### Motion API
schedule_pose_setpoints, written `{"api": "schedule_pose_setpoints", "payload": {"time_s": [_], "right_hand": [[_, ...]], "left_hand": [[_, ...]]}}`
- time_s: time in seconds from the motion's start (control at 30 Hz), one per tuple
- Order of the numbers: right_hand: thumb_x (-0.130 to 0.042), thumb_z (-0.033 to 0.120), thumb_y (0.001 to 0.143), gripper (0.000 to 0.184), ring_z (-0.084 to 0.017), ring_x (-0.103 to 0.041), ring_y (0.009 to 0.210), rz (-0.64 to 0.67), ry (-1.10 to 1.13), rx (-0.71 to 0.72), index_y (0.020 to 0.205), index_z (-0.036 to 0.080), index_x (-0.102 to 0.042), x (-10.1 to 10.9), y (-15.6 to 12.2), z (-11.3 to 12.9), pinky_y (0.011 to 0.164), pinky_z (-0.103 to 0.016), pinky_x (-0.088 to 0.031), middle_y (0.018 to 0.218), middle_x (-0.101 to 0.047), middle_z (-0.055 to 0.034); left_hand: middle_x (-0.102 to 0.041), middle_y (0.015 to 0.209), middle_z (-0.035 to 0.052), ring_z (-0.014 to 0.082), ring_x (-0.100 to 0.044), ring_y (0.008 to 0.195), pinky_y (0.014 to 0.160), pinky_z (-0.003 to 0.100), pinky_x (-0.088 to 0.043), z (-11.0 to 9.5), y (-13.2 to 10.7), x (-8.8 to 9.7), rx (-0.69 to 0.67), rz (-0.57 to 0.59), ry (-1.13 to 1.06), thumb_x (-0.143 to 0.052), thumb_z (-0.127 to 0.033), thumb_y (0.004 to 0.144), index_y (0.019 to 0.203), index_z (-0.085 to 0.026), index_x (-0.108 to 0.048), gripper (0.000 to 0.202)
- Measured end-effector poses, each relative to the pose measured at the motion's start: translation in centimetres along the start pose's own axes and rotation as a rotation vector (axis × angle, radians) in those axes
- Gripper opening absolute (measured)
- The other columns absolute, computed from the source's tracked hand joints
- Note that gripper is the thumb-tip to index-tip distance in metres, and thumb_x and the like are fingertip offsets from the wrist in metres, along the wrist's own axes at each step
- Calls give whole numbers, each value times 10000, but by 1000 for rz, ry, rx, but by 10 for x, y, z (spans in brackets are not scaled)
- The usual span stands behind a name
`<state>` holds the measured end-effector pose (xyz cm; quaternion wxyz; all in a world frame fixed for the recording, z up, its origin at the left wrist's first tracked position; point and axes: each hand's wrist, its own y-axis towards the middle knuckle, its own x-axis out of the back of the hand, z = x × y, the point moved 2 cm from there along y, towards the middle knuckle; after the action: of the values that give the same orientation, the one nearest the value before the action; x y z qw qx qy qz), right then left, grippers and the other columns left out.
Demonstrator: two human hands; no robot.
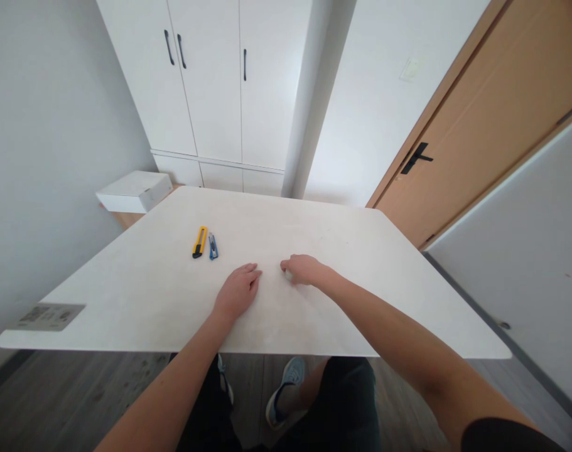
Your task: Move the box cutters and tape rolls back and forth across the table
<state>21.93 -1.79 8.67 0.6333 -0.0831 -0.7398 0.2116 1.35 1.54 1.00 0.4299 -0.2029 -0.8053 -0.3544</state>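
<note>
My left hand [238, 290] rests palm down on the white tabletop [172, 301], its fingers loosely out and nothing visible in them. To its right, my right hand [304, 270] is closed around a small whitish piece [288, 274] held down at the table surface. Most of that piece is hidden by the fingers, so its kind does not show. Beyond my left hand lie a yellow utility knife [199, 242] with a black end and a smaller blue utility knife [213, 247], side by side and apart from both hands.
A printed grey label [50, 317] is on the table's near left corner. Past the far left edge stands a white box [135, 190]. White cabinets [210, 94] rise behind the table, and a wooden door [478, 113] is at the right. Faint specks [333, 240] mark the tabletop.
</note>
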Motion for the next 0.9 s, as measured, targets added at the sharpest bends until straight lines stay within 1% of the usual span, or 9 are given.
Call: {"api": "schedule_pose_setpoints", "payload": {"time_s": [0.3,0.47,0.6,0.8,0.9], "right_hand": [[-767,339,801,481,-281,-643,1089,-9,39,12,1263,274,-649,-5,0,-6,807,-310,-472,1190,-666,-118],[-746,340,819,476,-276,-651,1070,-9,37,-11,1276,271,-631,-3,-4,-4,785,-303,-470,1220,-646,-123],[-747,335,820,485,-275,-654,1063,-14,31,-12,1282,267,-616,-2,-7,-2,778,-301,-472,1231,-633,-122],[-732,299,825,445,-270,-660,1041,-8,34,-15,1256,271,-626,-1,-7,-2,768,-300,-471,1217,-630,-118],[-723,298,830,435,-272,-661,1038,-8,34,-21,1254,272,-628,-1,-8,-1,766,-303,-472,1216,-629,-118]], "left_hand": [[-674,1319,118,247,-612,1247,1120,446,-460,-3,0,3,3,13,14,-446,-214,962,1157,-165,-737,354],[-673,1319,121,247,-613,1246,1122,448,-457,-4,1,3,7,18,11,-451,-205,955,1156,-165,-738,353],[-669,1319,142,252,-609,1251,1128,442,-449,-5,1,3,5,22,18,-447,-206,960,1160,-138,-736,358],[-669,1325,120,247,-610,1248,1125,452,-452,-4,0,4,11,13,0,-451,-211,959,1161,-169,-735,351],[-671,1320,128,253,-610,1248,1126,452,-451,-4,0,3,7,7,-6,-450,-215,961,1159,-160,-737,352]]}}
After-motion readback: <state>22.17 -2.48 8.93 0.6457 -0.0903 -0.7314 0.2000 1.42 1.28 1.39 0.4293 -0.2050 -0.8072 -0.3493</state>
